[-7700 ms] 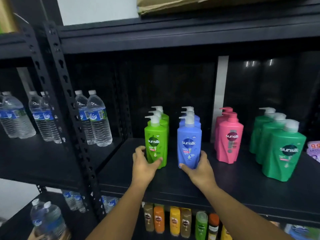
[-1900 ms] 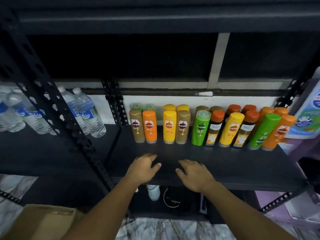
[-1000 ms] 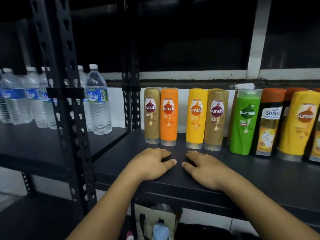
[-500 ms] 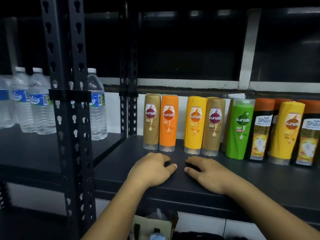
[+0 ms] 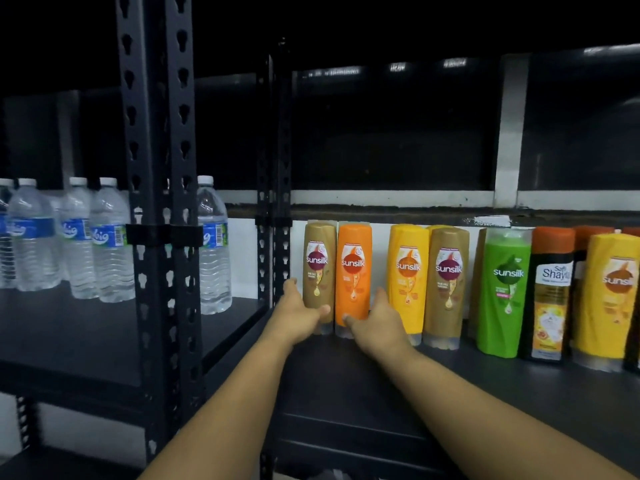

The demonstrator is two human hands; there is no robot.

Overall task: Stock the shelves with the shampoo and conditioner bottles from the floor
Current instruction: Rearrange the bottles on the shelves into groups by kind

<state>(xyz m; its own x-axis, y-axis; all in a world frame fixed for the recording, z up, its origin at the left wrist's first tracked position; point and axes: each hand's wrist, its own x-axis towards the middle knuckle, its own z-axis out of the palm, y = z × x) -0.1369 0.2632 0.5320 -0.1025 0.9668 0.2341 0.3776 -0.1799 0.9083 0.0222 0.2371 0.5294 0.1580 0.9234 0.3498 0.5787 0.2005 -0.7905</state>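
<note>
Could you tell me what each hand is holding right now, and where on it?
Left hand grips the brown bottle low on its body; right hand grips the orange bottle likewise, near its base.

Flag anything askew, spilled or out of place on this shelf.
Nothing spilled or tipped; everything stands upright. Only the spacing is uneven: a gap separates the orange bottle, held by the right hand, from the yellow bottle. The left hand holds the left brown bottle.
</note>
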